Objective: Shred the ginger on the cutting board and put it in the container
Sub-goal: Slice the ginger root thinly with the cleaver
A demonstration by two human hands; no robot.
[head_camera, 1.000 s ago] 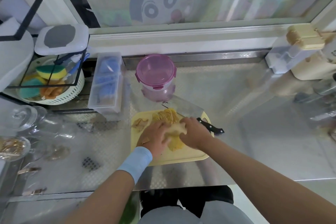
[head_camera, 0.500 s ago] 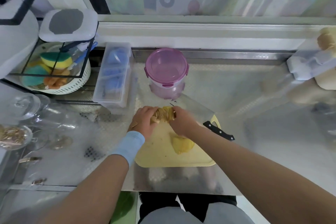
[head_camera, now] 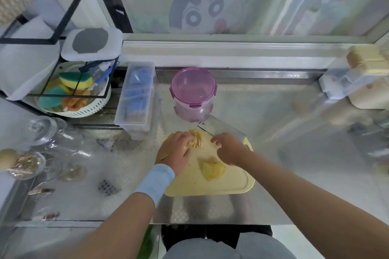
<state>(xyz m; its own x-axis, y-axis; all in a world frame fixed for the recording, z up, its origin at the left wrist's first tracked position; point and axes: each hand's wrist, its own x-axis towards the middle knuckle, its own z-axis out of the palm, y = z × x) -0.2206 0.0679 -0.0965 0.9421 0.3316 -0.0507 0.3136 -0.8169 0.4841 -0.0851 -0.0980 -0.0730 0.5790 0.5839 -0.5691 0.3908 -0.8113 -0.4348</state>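
A yellow cutting board (head_camera: 231,183) lies on the steel counter in front of me. A fanned pile of ginger slices (head_camera: 196,139) sits at its far edge. My left hand (head_camera: 176,151), with a blue wristband, cups that pile from the left, fingers curled over it. A ginger lump (head_camera: 211,169) lies alone mid-board. My right hand (head_camera: 230,147) lies to the right of the pile, fingers curled, over the handle of the knife (head_camera: 223,127). The blade shows behind the hand and the handle is hidden. The purple lidded container (head_camera: 192,92) stands just beyond the board.
A clear plastic box (head_camera: 136,96) stands left of the container. Further left, a white basket of sponges (head_camera: 73,94) sits under a black wire rack. Glass jars (head_camera: 42,128) crowd the left counter. A cream appliance (head_camera: 366,82) is at the far right. The counter edge runs near my body.
My right hand left the ginger pile and moved right over the knife handle, which now is hidden. My left hand stays on the slices.
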